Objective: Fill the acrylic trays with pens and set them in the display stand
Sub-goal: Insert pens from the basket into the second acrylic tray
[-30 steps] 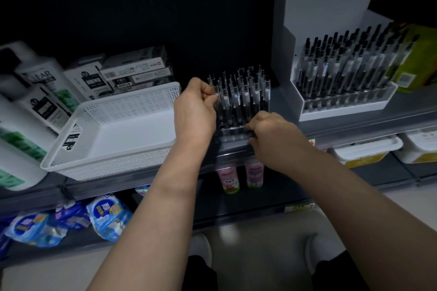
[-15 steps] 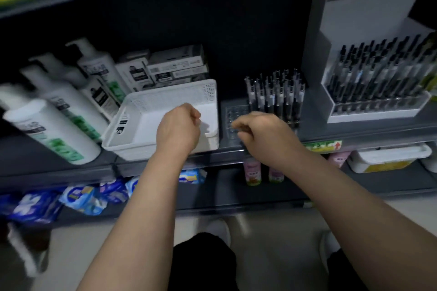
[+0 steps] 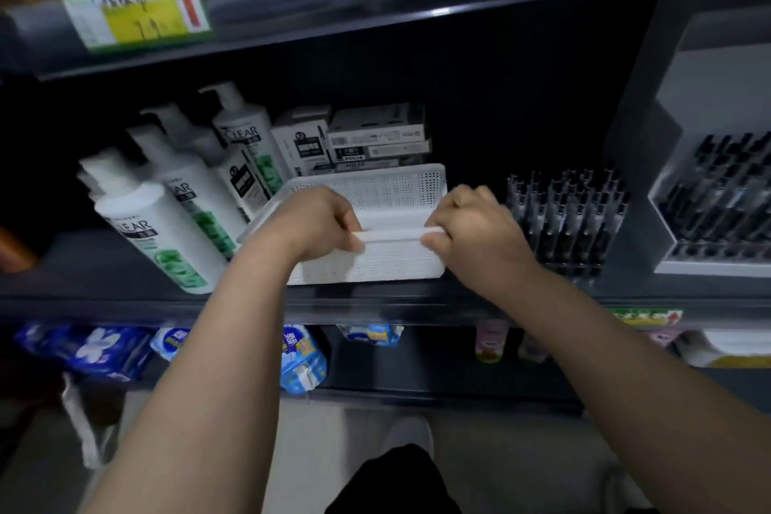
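Both hands have quit the clear tray (image 3: pixel 565 263), which stands full of pens (image 3: pixel 559 204) on the shelf (image 3: pixel 104 263), just right of a white basket (image 3: pixel 388 190) and left of the display stand (image 3: pixel 667 104). Left hand (image 3: pixel 317 221) and right hand (image 3: pixel 471 230) now curl round the basket's near rim, one at each end. The stand already holds pens; the loose tray, by judgement, is not yet set in it. Shampoo bottles (image 3: pixel 167 230) and small boxes (image 3: pixel 375 134) stand farther left.
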